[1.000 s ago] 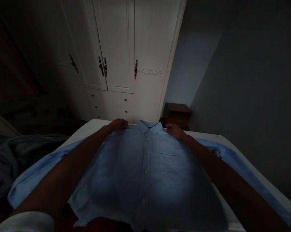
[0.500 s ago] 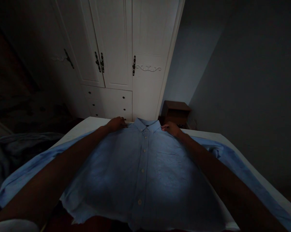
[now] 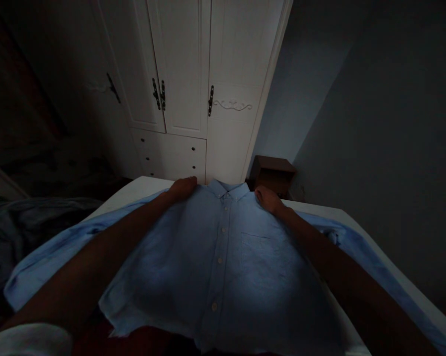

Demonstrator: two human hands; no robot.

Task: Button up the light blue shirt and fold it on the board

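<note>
L hand (image 3: 185,188) hides its own fingertips, so its exact grip on shirt (image 3: 241,257) can't be told; R hand (image 3: 268,199) is too dim to separate all fingers. Forearms (image 3: 97,262) cover pts of both sleeves (image 3: 362,254); R one runs off btm edge. Shirt's lower R corner is lost in shadow, & it hides most of worktop (image 3: 319,210). Pale cuff (image 3: 32,338) is cut by btm L corner. Red patch (image 3: 141,341) below hem: too dark to ID. Ditto dark cloth (image 3: 26,227), cut at L edge. Wardrobe (image 3: 178,59) loses its top; worktop blocks brown cabinet's (image 3: 275,163) base.
</note>
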